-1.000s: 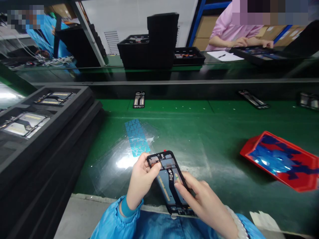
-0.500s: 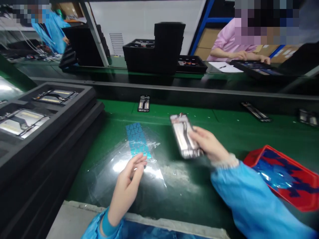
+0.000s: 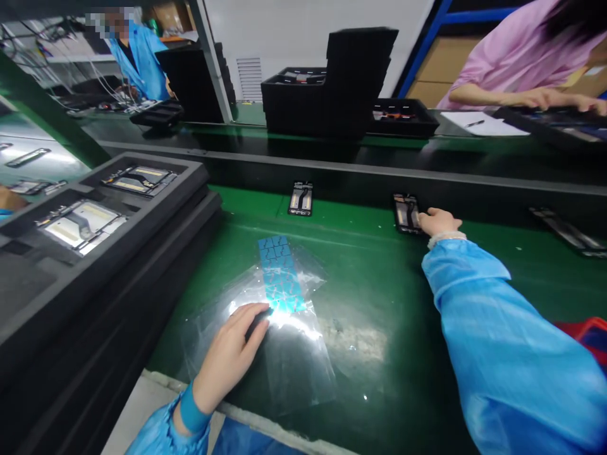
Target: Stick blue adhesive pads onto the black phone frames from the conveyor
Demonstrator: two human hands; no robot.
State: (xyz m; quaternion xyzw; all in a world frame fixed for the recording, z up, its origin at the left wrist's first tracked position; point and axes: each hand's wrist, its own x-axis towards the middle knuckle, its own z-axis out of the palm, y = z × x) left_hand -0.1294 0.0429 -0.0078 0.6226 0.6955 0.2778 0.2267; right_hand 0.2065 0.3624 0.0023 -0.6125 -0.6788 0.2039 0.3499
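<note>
My right hand (image 3: 440,224) is stretched out to the far side of the green surface, its fingers closed on the right edge of a phone screen assembly (image 3: 406,213) with a dark frame and a black flex cable. Closer in, my left hand (image 3: 233,344) lies over clear plastic sheets (image 3: 303,373). Its thumb stands apart from the fingers, and the fingertips are beside the lower end of a blue sticker sheet (image 3: 279,272). A second phone screen assembly (image 3: 301,198) lies further left along the far edge.
Stacked black foam trays (image 3: 165,208) on the left hold several screen assemblies. Another assembly (image 3: 566,232) lies at the far right, and a red bin (image 3: 590,335) is partly behind my right sleeve. Two co-workers sit beyond the dark ledge (image 3: 351,174), near black trays.
My right hand has carried the phone screen assembly away from me, from above the middle to the far edge. My left hand has shifted slightly and lowered over the plastic. The view has turned right.
</note>
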